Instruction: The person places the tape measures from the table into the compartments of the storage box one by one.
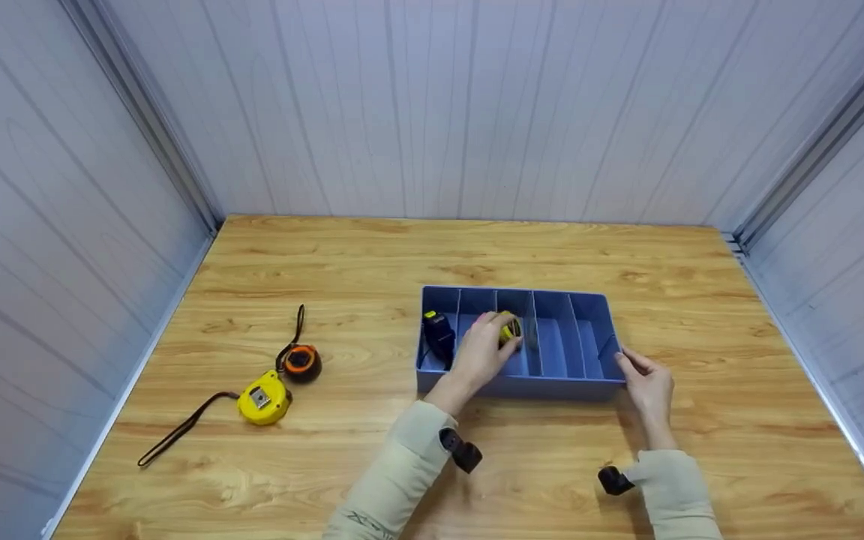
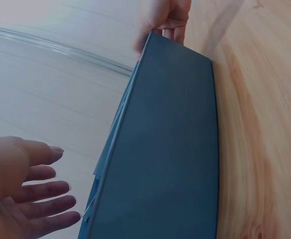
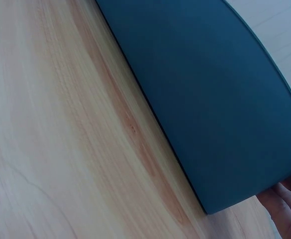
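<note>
A blue divided box (image 1: pixel 552 388) sits on the table with several compartments in a row. My left hand (image 1: pixel 478 351) reaches over its left-middle part, beside a yellow and black tape measure (image 1: pixel 510 328) that stands in the third compartment from the left. In the left wrist view the left fingers (image 2: pixel 48 189) are extended and apart, with nothing seen between them. A dark tape measure with a yellow top (image 1: pixel 439 336) occupies the leftmost compartment. My right hand (image 1: pixel 648 382) grips the box's right end, thumb at the rim and fingers (image 3: pixel 282 201) against the outer wall.
On the table (image 1: pixel 342 465) to the left lie a yellow tape measure (image 1: pixel 263 399) and an orange and black tape measure (image 1: pixel 301 363), close together, each with a dark wrist cord. Pale panels (image 1: pixel 432 112) wall the table at the back and both sides.
</note>
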